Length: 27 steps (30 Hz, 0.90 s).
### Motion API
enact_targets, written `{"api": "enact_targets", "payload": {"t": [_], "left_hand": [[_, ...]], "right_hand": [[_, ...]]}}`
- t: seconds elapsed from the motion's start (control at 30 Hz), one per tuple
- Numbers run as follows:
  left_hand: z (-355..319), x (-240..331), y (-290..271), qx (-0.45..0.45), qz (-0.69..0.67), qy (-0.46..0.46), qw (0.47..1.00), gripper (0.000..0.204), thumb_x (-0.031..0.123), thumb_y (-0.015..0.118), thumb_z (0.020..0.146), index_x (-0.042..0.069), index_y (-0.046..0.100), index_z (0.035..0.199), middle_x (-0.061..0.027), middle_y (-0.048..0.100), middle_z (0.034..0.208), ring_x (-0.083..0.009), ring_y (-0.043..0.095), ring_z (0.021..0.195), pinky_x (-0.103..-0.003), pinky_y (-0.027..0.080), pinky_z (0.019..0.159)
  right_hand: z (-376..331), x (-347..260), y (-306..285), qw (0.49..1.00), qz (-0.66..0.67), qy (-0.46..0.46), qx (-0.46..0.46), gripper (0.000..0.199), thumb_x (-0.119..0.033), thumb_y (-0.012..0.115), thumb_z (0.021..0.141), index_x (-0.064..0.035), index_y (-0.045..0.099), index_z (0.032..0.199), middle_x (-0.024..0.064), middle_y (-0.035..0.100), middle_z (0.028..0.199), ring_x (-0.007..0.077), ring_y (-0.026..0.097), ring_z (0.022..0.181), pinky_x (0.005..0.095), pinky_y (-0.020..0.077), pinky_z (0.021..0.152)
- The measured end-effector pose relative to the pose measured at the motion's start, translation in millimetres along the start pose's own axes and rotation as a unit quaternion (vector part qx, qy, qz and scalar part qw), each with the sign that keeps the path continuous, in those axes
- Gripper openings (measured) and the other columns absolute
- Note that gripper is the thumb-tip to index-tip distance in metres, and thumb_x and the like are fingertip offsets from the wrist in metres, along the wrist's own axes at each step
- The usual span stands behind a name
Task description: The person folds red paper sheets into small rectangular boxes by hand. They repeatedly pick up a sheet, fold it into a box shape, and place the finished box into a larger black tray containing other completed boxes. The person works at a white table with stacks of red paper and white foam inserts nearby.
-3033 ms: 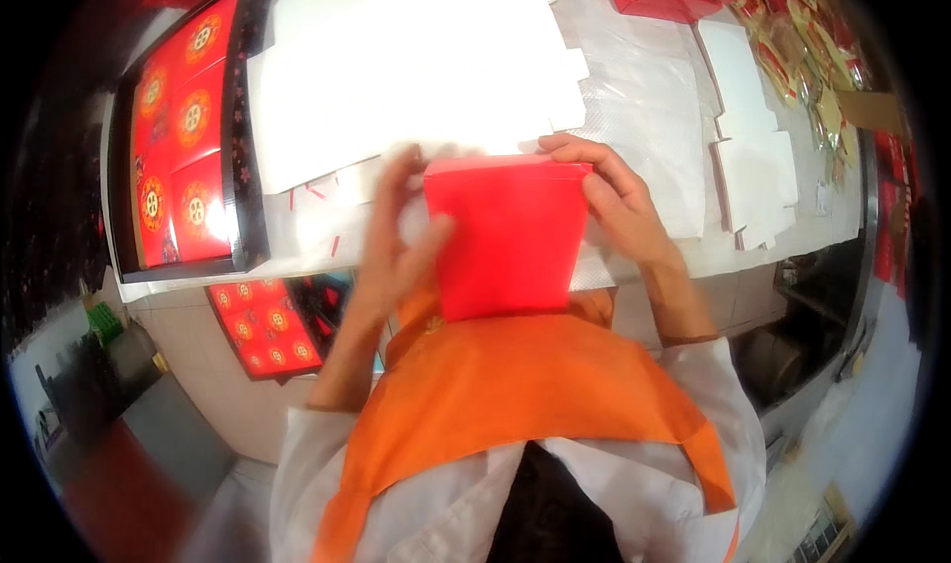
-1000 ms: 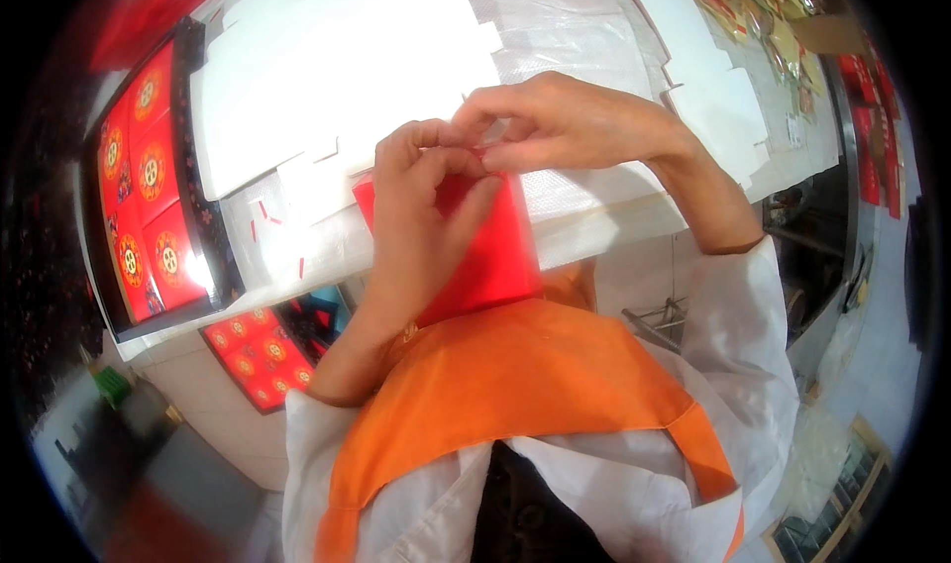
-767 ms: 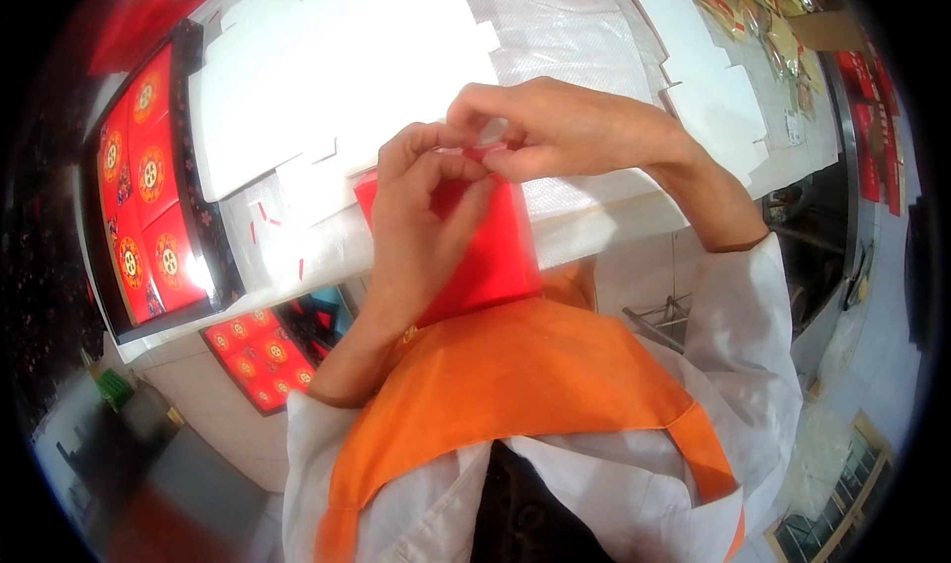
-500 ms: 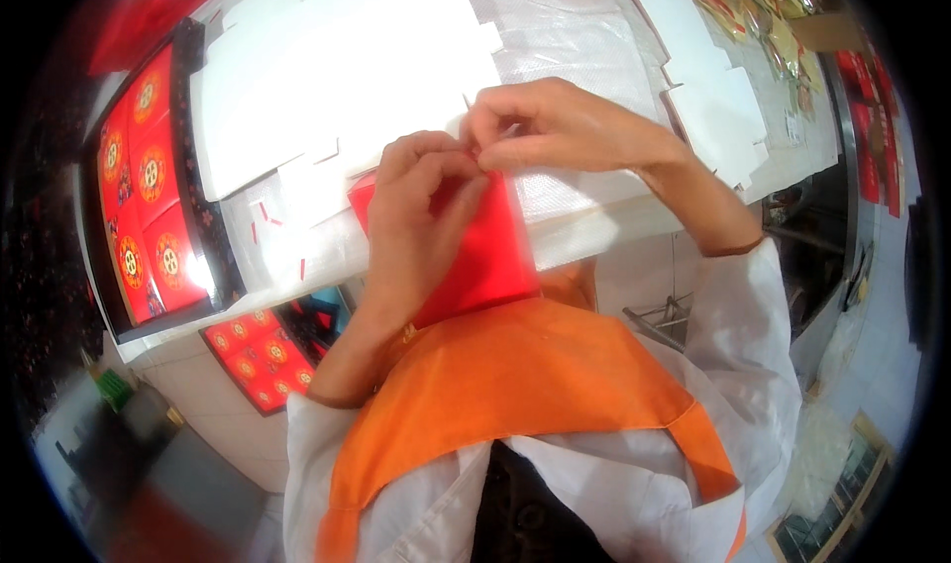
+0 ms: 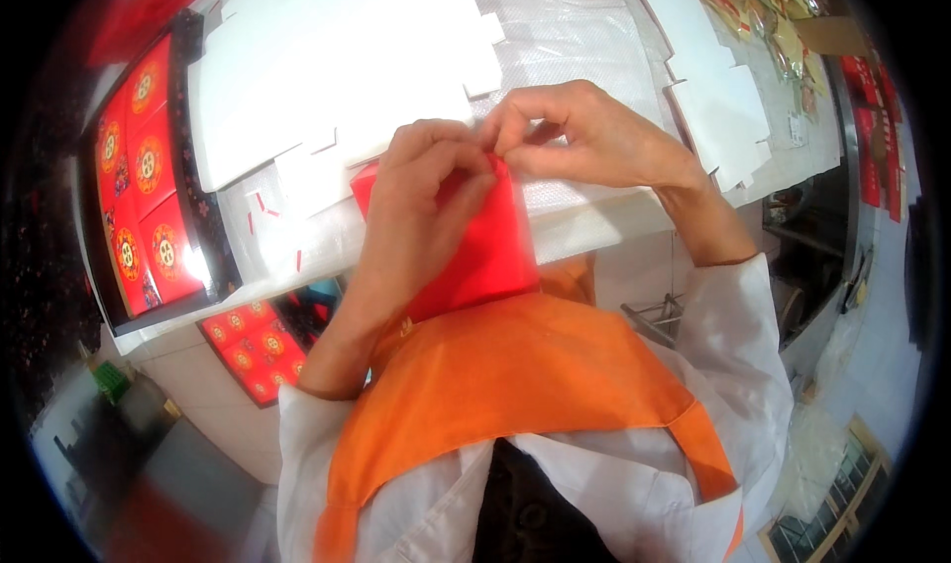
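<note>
A red box (image 5: 482, 251) stands at the near edge of the table, its near side against my orange apron. My left hand (image 5: 428, 192) lies over its left part, with thumb and fingers pinched together at the far right corner. Right beside those fingertips, my right hand (image 5: 584, 137) is closed in a pinch, its thumb and forefinger almost touching the left fingers. Whatever sits between the right fingertips is too small and hidden to tell. The left hand covers much of the box's left side.
Flat white cardboard sheets (image 5: 337, 68) are stacked behind the box, with more cut cardboard (image 5: 723, 117) at the right. A dark-edged tray (image 5: 203, 167) of red patterned boxes (image 5: 149, 167) stands at the left. Small red strips (image 5: 260, 204) lie beside it. Packaged goods (image 5: 783, 38) sit far right.
My right hand has shifted slightly right, and its fingertips are a little lower at the box's corner. The left hand stays pinched there, and the box has barely moved.
</note>
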<state>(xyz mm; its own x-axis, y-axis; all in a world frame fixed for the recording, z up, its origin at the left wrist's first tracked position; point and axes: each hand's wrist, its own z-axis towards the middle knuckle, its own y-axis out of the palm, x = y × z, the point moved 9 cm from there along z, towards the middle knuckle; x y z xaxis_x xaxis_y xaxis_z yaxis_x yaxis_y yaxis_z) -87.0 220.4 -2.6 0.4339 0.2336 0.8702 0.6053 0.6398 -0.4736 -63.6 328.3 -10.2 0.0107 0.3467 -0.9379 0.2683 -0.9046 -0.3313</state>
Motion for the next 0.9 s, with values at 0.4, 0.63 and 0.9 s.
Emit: {"api": "enact_targets", "payload": {"t": [0.4,0.63,0.9], "left_hand": [[2,-1,5,0.004,-0.002,0.019,1.000,0.009,-0.001,0.063,0.073,0.002,0.059,0.080,-0.0059,0.055,0.097,-0.0184,0.053,0.094,-0.027,0.046,0.075],[2,-5,5,0.009,-0.012,-0.012,1.000,0.010,-0.002,0.062,0.072,0.002,0.060,0.081,-0.0065,0.058,0.095,-0.0191,0.056,0.089,-0.027,0.046,0.073],[2,0,0,-0.017,0.018,0.018,1.000,0.008,-0.001,0.061,0.073,0.002,0.059,0.080,-0.0073,0.058,0.095,-0.0189,0.058,0.084,-0.028,0.047,0.070]], "right_hand": [[10,-14,4,0.987,-0.154,-0.041,-0.028,0.011,-0.010,0.052,0.075,-0.0004,0.049,0.071,0.0108,0.050,0.059,0.0225,0.051,0.054,0.0332,0.0400,0.052],[8,-9,9,0.981,-0.183,0.033,-0.050,0.007,-0.005,0.054,0.079,-0.0025,0.048,0.079,0.0073,0.056,0.080,0.0182,0.053,0.070,0.0289,0.0424,0.064],[-11,17,13,0.992,0.112,0.046,0.036,0.004,-0.004,0.052,0.084,0.0002,0.052,0.083,0.0114,0.057,0.107,0.0127,0.054,0.092,0.0266,0.0447,0.081]]}}
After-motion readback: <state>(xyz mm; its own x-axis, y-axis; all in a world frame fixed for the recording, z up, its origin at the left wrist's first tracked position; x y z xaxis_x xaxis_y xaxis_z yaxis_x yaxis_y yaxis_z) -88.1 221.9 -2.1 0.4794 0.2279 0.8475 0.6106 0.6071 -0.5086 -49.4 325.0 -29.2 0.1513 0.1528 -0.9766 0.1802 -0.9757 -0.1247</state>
